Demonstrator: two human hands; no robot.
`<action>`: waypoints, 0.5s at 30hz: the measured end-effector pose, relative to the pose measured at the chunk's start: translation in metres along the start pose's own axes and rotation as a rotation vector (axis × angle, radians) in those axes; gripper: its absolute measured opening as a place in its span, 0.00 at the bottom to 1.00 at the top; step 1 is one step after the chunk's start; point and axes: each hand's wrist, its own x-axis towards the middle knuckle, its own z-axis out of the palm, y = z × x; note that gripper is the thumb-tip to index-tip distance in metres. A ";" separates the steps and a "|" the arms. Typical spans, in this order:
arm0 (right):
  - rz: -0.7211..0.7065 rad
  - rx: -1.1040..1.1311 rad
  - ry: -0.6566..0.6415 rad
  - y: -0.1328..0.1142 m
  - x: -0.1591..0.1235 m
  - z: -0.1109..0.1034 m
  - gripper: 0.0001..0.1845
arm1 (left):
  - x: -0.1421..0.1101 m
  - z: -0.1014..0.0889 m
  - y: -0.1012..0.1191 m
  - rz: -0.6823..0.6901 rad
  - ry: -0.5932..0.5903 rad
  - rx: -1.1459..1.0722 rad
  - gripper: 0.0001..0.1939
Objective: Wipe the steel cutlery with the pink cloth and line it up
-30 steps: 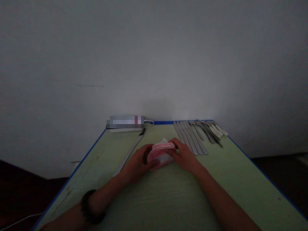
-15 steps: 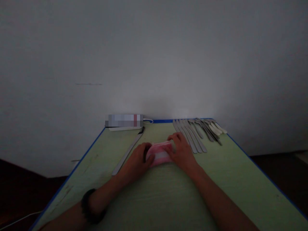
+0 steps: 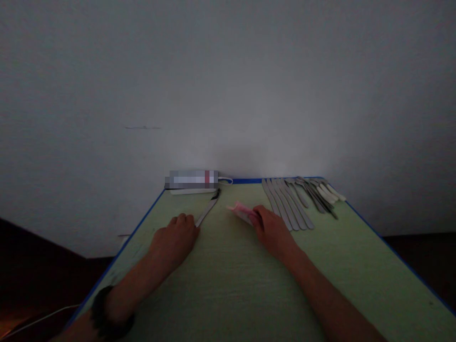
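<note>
Holding cloth (image 3: 242, 213): our right hand (image 3: 273, 232).
Left hand (image 3: 175, 241): at utensil (image 3: 207, 212); grip, we cannot tell.
Utensil: likely needs firm pinching.

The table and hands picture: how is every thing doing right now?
Pink-and-white cloth: folded, held.
Right hand: closed on the cloth.
Left hand: over the lone knife's near end; grip hidden.
Lone knife: lying flat, partly covered.
Row of knives: side by side.
White-handled cutlery: lying down.
Dark bracelet: worn.

Looped cord (image 3: 232, 181), grey wall (image 3: 228, 85), green table (image 3: 228, 294).
</note>
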 end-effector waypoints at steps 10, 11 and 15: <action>0.387 0.592 0.264 0.006 0.005 0.012 0.13 | -0.004 0.001 0.011 0.090 -0.095 -0.168 0.12; 0.398 0.621 0.280 0.006 0.006 0.012 0.13 | -0.003 0.002 0.013 0.098 -0.079 -0.247 0.12; 0.494 0.681 0.404 0.004 0.012 0.010 0.11 | 0.006 0.004 0.032 0.076 0.024 -0.812 0.13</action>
